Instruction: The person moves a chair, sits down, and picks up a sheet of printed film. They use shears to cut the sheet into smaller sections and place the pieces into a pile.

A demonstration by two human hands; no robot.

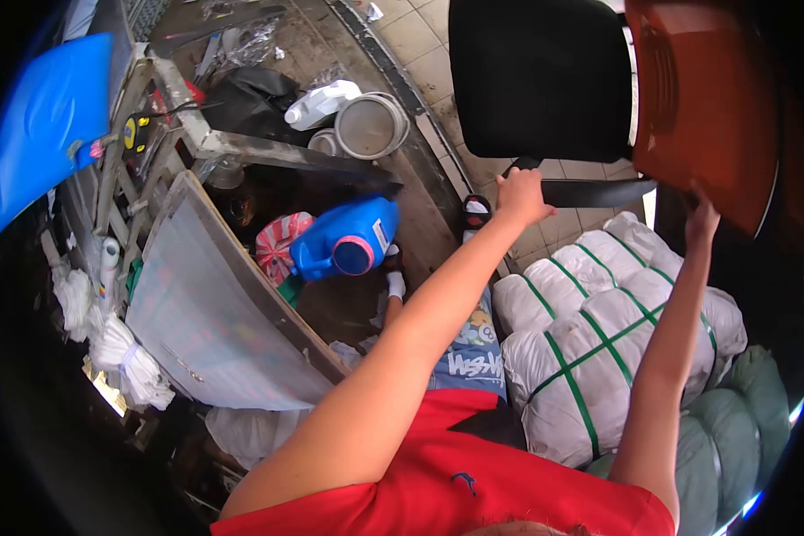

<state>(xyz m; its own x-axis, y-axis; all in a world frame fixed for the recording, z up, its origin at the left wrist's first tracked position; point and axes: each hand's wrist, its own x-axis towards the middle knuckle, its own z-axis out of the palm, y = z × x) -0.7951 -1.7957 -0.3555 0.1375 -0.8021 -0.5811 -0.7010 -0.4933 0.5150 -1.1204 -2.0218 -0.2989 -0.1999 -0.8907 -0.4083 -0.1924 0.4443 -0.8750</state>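
Basically, chair (540, 85) lies just beyond both hands, over tiled floor's (417, 37) right side, armrest (594, 193) crosswise; left hand (523, 196) wraps its seat-front end, right hand (702, 217) nearer backrest (707, 116), grip unclear.

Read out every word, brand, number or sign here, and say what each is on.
"8", on the ball printed on the blue shorts.
White lettering on the same shorts: too distorted to read surely.
Label on the blue jug: too small.
Print on the white tube: too blurred.

Tiled floor (414, 41) beneath white bales (573, 364)
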